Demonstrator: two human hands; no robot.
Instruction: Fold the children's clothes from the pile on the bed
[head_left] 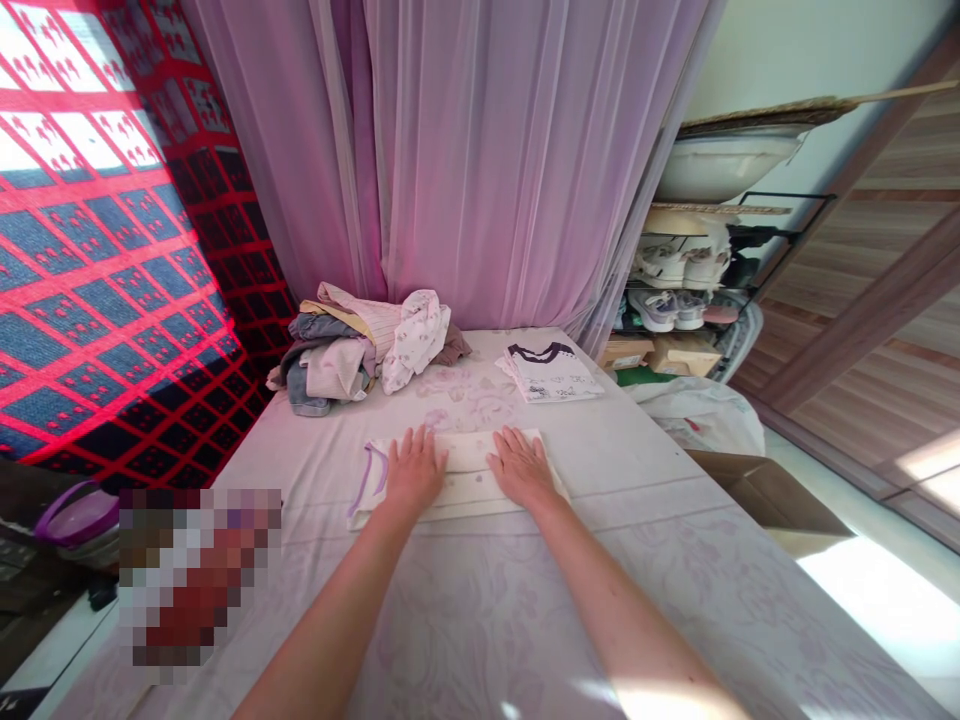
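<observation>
A cream shirt (465, 487) with purple trim around its neckline lies folded into a long strip on the patterned sheet. My left hand (415, 470) rests flat on it near the neckline end, fingers stretched out. Toward the other end, my right hand (523, 468) also lies flat on the cloth, its fingers slightly spread. Neither hand grips anything. Parts of the shirt are hidden under both palms. Beyond my right hand sits a neat stack of folded shirts (562, 378), the top one white with a dark collar.
A loose heap of clothes (360, 345) lies at the back left of the bed (480, 610). Purple curtains (480, 160) hang behind. On the right stand a shoe rack (675, 285) and an open cardboard box (757, 490). A blurred patch covers something at the left edge.
</observation>
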